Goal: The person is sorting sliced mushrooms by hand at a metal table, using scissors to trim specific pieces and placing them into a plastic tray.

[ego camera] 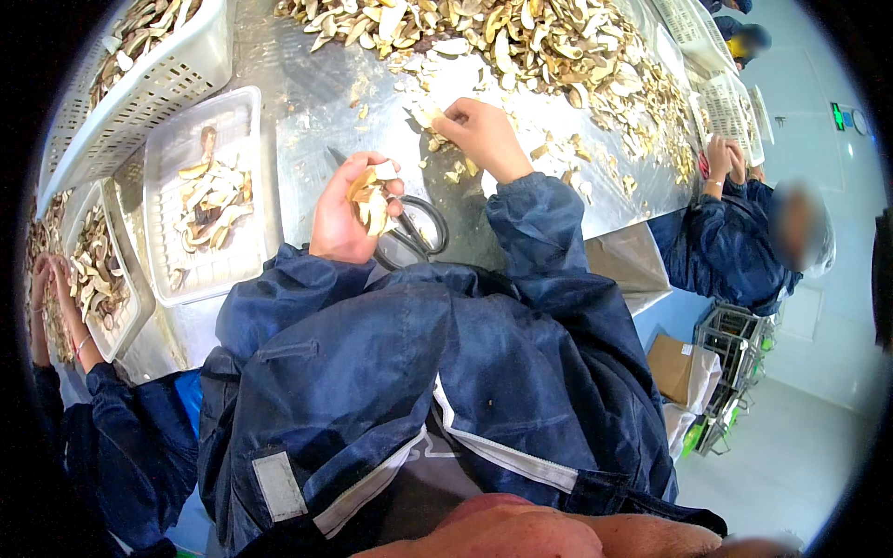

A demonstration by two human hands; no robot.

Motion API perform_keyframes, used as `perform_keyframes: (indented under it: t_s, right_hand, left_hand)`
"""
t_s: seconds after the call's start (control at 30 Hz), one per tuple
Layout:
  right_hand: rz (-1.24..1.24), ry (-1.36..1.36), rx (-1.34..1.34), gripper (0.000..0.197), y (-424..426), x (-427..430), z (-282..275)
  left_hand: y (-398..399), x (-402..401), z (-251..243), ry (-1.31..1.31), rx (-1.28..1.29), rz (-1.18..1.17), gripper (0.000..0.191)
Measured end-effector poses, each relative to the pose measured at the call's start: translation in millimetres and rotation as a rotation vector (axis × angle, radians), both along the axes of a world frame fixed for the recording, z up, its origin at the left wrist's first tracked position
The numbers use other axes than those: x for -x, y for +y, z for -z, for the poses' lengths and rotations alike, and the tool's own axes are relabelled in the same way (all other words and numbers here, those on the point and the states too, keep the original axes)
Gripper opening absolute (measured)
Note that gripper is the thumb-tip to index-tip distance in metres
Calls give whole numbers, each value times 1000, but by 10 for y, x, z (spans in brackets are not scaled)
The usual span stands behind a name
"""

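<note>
My left hand (352, 209) is curled around several pale yellow dried mushroom slices (373, 199), palm up. Beneath and beside it, black-handled scissors (425, 227) lie on the metal table, their dark blade tip showing past my fingers. My right hand (481, 136) reaches over the table, thumb and fingertips together at small slices and crumbs; whether it pinches a piece cannot be told. Beyond it spreads a large pile of sliced dried mushrooms (558, 42). Left of my left hand, a white plastic tray (254, 139) holds a loose heap of slices.
A white perforated basket (167, 77) of slices stands at the upper left. Below it, another tray (139, 314) sits near a co-worker's hands (59, 300). At the right, a second co-worker (739, 209) works at the table edge by more baskets (729, 111).
</note>
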State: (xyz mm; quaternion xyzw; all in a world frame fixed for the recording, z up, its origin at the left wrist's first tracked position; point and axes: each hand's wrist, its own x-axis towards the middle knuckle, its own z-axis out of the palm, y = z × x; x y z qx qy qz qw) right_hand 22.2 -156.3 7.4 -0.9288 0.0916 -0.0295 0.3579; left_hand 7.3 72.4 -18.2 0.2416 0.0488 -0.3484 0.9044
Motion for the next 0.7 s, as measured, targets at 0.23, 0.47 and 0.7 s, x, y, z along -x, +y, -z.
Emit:
perform_keyframes:
  t_s: [0.23,0.47,0.7]
  right_hand:
    - [-40,12,-438,26,98,304,-518]
    - [17,-248,190,25,146,160,-69]
    - [31,94,-238,21,190,294,-77]
  left_hand:
    - [3,30,7,33,-45,-37,38]
    - [-25,-6,-48,22,16,-12,47]
    - [3,0,-4,22,34,-13,45]
